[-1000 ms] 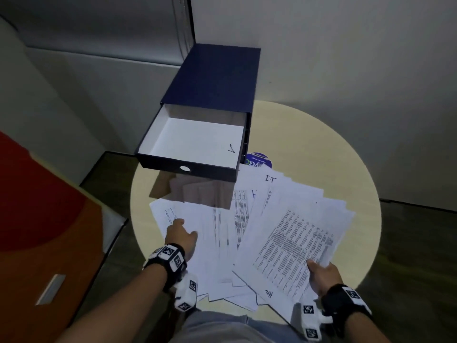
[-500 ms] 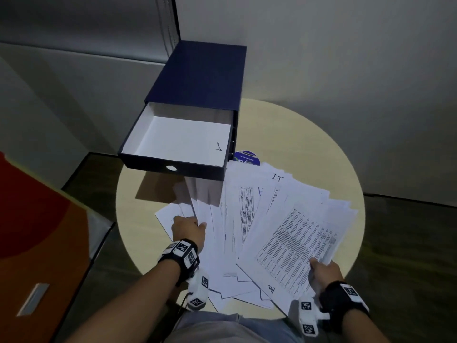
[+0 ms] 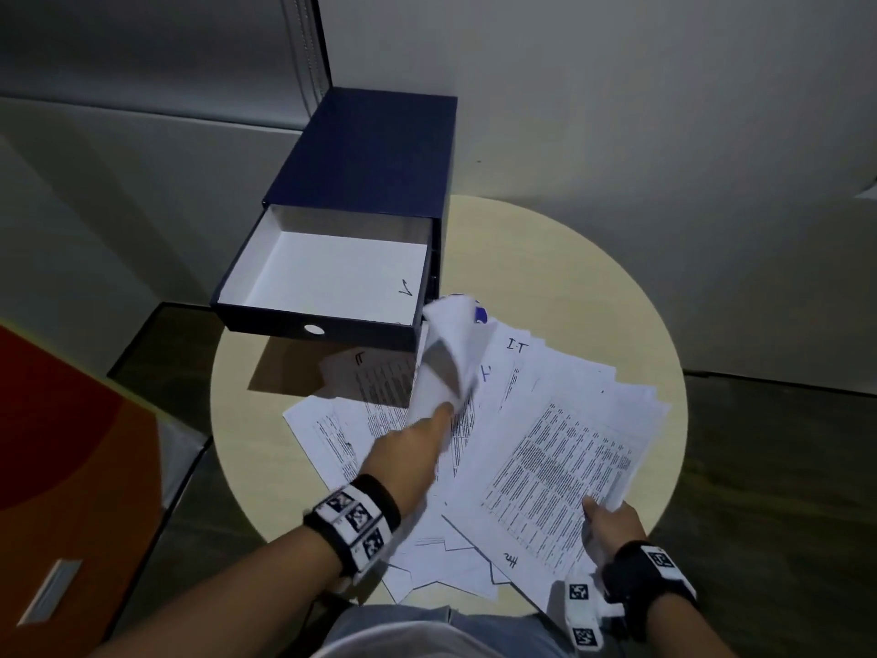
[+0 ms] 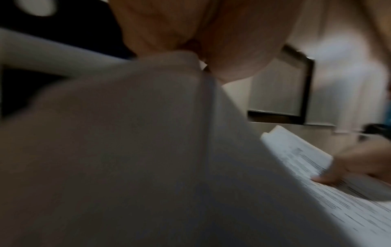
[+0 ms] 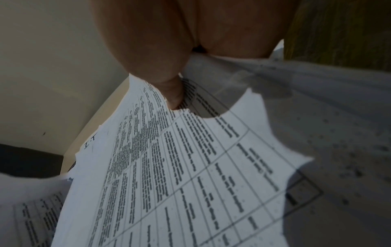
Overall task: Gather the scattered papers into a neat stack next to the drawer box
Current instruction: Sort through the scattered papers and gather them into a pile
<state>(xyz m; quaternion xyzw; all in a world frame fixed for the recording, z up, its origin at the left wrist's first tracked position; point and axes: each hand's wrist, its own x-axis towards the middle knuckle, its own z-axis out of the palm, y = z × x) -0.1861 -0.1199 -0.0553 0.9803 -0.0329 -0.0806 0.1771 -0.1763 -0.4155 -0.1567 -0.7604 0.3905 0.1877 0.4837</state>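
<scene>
Printed white papers [image 3: 536, 434] lie fanned over the round beige table [image 3: 569, 277], in front of the dark blue drawer box [image 3: 375, 154]. The box's white drawer [image 3: 332, 273] is pulled out and holds nothing. My left hand [image 3: 427, 436] pinches a sheet [image 3: 448, 358] that curls up beside the drawer's right corner; the left wrist view shows that sheet [image 4: 127, 150] filling the frame. My right hand [image 3: 610, 517] grips the near right corner of a thick sheaf [image 3: 560, 472], thumb on top of the printed page [image 5: 190, 167].
The table stands against a pale wall [image 3: 617, 87], with dark floor [image 3: 783, 491] around it. A red and orange panel [image 3: 61, 444] lies at the left. A blue round label [image 3: 480, 315] peeks from under the papers by the box.
My left hand has left the far left sheets, moved right toward the middle, and lifted a sheet that now curls upward. The right hand keeps its hold on the sheaf.
</scene>
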